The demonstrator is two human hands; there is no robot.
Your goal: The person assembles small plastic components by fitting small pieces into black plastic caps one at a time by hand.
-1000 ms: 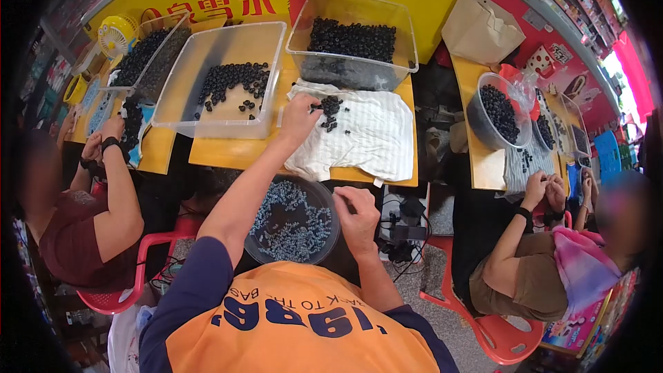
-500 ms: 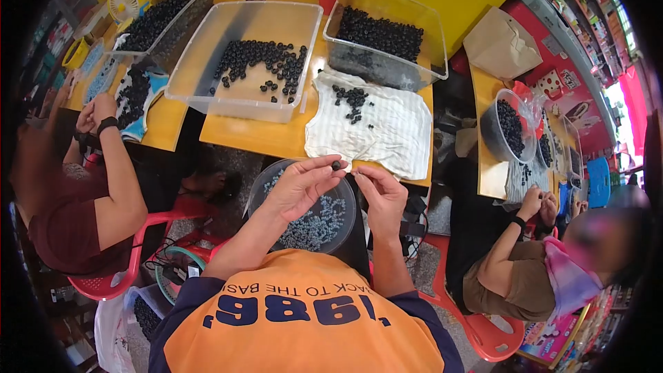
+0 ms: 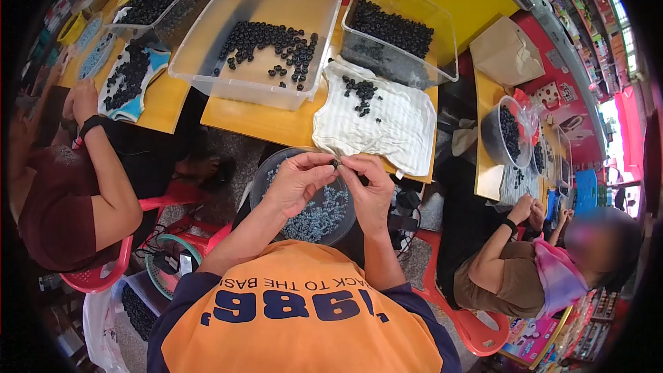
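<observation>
My left hand [image 3: 301, 181] pinches a small black piece [image 3: 335, 163] between thumb and fingers, over the front edge of the table. Touching the same piece from the other side are the closed fingertips of my right hand [image 3: 368, 185]; whether they hold a further small part is too small to tell. Below both hands a round tub [image 3: 259, 183] holds many small blue-grey pieces [image 3: 320, 215]. A white striped cloth [image 3: 407, 124] lies just beyond, with a loose group of black pieces [image 3: 362, 94] on it.
Two clear bins [image 3: 190, 69] [image 3: 442, 72] with black pieces stand behind the cloth. Co-workers sit at left [image 3: 69, 200] and right [image 3: 511, 269], on red chairs. A round clear tub [image 3: 492, 141] is on the right table. A basket [image 3: 160, 276] stands low at left.
My left hand came back from the black pieces on the cloth with one piece. My right hand rose from beside the tub, and both hands' fingertips now meet at that piece.
</observation>
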